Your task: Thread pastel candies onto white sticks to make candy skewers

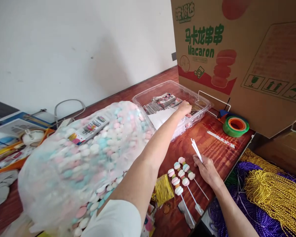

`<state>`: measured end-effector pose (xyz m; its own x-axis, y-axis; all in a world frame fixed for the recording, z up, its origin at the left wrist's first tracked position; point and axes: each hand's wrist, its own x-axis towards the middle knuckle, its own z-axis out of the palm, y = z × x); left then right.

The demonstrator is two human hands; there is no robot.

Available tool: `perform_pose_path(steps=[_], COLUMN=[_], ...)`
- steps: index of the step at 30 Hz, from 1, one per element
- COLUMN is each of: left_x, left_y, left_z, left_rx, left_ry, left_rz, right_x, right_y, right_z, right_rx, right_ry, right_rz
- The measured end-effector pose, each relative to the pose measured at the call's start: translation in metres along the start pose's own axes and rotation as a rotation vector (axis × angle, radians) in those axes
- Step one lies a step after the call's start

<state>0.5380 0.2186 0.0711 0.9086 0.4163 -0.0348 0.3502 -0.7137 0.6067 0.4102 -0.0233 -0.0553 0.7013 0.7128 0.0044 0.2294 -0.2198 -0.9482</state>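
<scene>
Meanwhile, at a reddish wooden desk [212, 148], a person's left hand [184, 108] reaches across into a clear plastic tray [202, 100] near the desk's far edge, fingers curled down onto the small printed packets [166, 100] stacked inside; whether they have closed on a packet cannot be told. The right hand [207, 169] rests near the desk's right edge, its fingers pinched around a thin bundle of white sticks [196, 149] that angle up and away. Just beside that hand lie three candy skewers [181, 179], each threaded with pastel pink, blue and white macaron-shaped sweets, their sticks pointing toward the near edge. A bundle of gold twist ties [164, 189] lies next to the skewers. A large clear bag of loose pastel candies [88, 158] fills the middle of the desk, under the left forearm. A green roll of tape [235, 126] sits toward the far right corner, in front of a cardboard carton printed "Macaron" [236, 49]. Off the desk's right edge hang heaps of gold and purple cord [273, 194]. Papers and cables clutter the left end.
</scene>
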Motion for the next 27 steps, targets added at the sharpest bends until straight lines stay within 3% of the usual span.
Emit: perform_pose_path(steps=[4,9,12,16,18,21,27], left_x=[0.003,0.002,-0.001,-0.005,-0.009,-0.020,-0.050], left_y=[-0.023,-0.036,-0.039,-0.046,-0.052,-0.062,-0.075], left_z=[-0.007,-0.028,-0.036,-0.042,-0.046,-0.053,-0.052], left_rx=[0.146,0.558,0.782,0.872,0.866,0.812,0.750], left_ry=[-0.086,-0.313,-0.310,-0.289,-0.331,-0.360,-0.233], left_rz=[0.052,0.377,0.501,0.646,0.651,0.541,0.334], right_x=[0.000,-0.001,-0.001,0.000,0.000,0.000,-0.001], right_y=[-0.004,-0.003,-0.001,-0.003,-0.005,-0.006,-0.001], right_z=[-0.001,-0.001,0.000,-0.001,-0.002,-0.002,-0.002], right_rx=[-0.011,-0.029,-0.029,-0.039,-0.043,-0.054,-0.037], right_ry=[-0.024,-0.032,-0.038,-0.029,-0.031,-0.026,-0.023], right_rz=[0.007,0.006,-0.003,0.000,-0.005,-0.017,-0.011])
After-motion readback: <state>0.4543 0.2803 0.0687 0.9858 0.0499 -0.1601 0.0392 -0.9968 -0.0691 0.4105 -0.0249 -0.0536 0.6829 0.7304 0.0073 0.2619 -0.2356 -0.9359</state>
